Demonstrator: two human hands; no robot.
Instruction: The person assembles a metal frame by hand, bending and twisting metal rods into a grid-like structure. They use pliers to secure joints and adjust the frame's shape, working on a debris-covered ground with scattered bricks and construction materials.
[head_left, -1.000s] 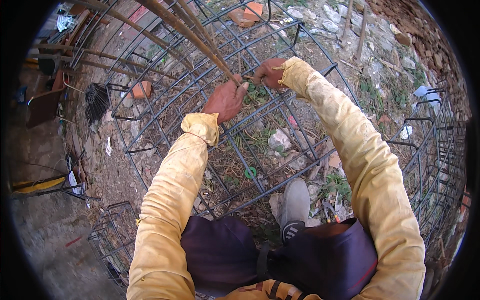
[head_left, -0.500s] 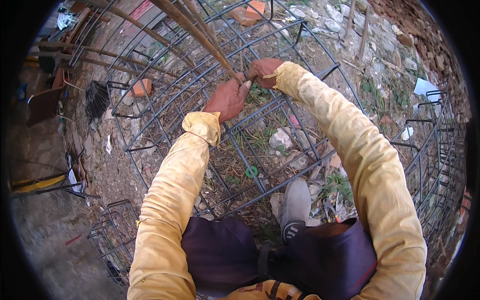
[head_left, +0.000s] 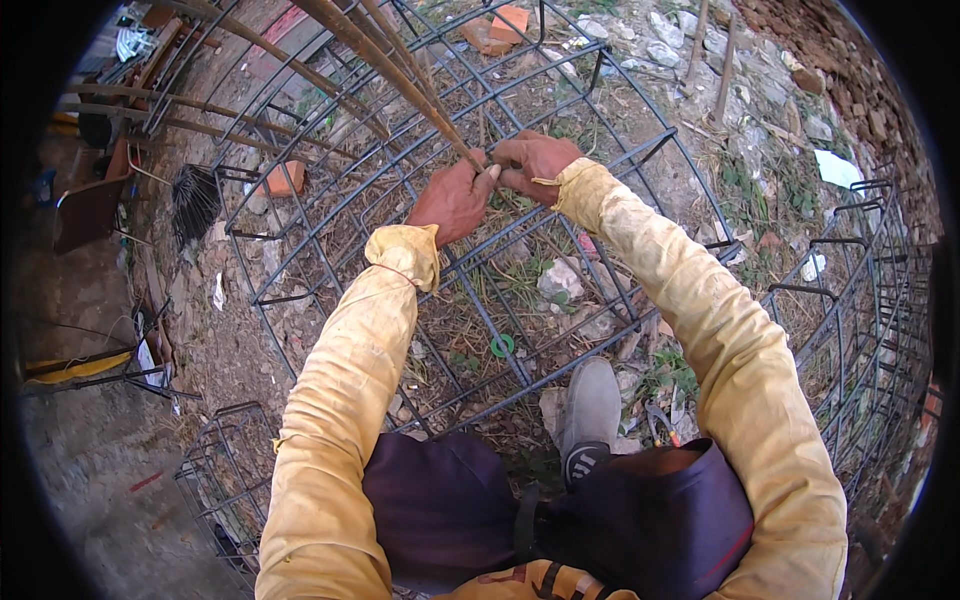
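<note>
two bare hands met at one crossing of the rebar cage (head_left: 420, 250), right where a bundle of thin rusty rods (head_left: 390, 60) came down from the upper left and ended. the left hand (head_left: 452, 200) was curled shut round the lower end of that bundle, pressing it against a cage bar, probably to keep the ends from slipping. the right hand (head_left: 532, 162) sat just beside it, touching it, fingers pinched together on something small at the same joint; it was too small to tell what, perhaps a tie wire. both yellow sleeves (head_left: 700, 330) reached well forward, so the person was leaning over the cage to work at arm's length.

the cage lay on its side on rubble and sparse weeds, its rings curving away toward the rim. a grey shoe (head_left: 590, 405) was planted between bars near the body, which looked like a way to steady the frame. a small green ring (head_left: 502, 346) lay by a bar, between shoe and hands. an orange brick (head_left: 285, 178) sat to the left, near a dark bundle of wire (head_left: 192, 200). more cages (head_left: 860, 300) stood at the right.
</note>
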